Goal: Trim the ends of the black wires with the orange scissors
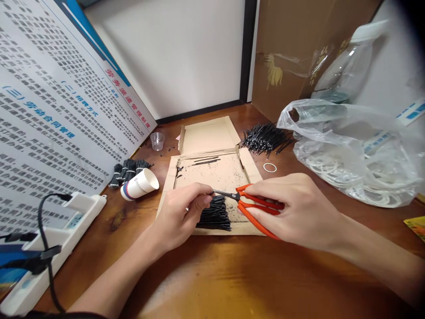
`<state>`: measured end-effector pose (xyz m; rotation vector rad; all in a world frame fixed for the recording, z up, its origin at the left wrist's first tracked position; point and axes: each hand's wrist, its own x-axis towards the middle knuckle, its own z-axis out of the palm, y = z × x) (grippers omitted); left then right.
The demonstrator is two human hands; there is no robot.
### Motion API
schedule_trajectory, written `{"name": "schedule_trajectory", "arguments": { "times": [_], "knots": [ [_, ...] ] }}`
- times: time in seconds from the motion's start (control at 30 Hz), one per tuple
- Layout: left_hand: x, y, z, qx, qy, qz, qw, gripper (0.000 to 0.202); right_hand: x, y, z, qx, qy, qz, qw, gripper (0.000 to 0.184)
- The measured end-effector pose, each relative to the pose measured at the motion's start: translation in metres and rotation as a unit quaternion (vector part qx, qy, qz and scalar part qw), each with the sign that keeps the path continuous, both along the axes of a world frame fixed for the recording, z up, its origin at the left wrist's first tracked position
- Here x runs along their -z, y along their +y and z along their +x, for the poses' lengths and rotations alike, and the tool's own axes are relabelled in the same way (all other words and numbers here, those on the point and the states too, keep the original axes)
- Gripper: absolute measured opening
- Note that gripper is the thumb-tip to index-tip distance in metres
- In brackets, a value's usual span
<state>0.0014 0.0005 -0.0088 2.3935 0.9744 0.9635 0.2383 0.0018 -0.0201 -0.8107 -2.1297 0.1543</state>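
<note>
My right hand [299, 206] grips a pair of scissors [257, 217] with orange handles, fingers through the loops. The dark blades point left and their tips reach the fingertips of my left hand [177, 212]. Thumb and forefinger of that left hand are pinched together; whatever sits between them is too small to make out. Below the hands, a bundle of thin black cords [215, 215] lies on an opened cardboard box [212, 170], partly covered by my left hand. A few loose black cords [206, 161] and dark scraps lie farther back on the cardboard.
A pile of black cords [264, 138] lies right of the box, near a white ring [270, 167]. Left are tied black bundles [128, 170], a tipped paper cup [141, 184], a plastic cup [157, 141] and a power strip [56, 248]. A plastic bag [352, 164] with white loops stands right.
</note>
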Motion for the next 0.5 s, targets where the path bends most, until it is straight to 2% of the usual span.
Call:
{"name": "schedule_trajectory", "arguments": {
  "times": [0.5],
  "knots": [
    [-0.0026, -0.007, 0.0069, -0.008, -0.053, -0.034, 0.998, 0.015, -0.0001, -0.0018, 0.001, -0.001, -0.013, 0.013, 1.0, 0.019]
  ]
}}
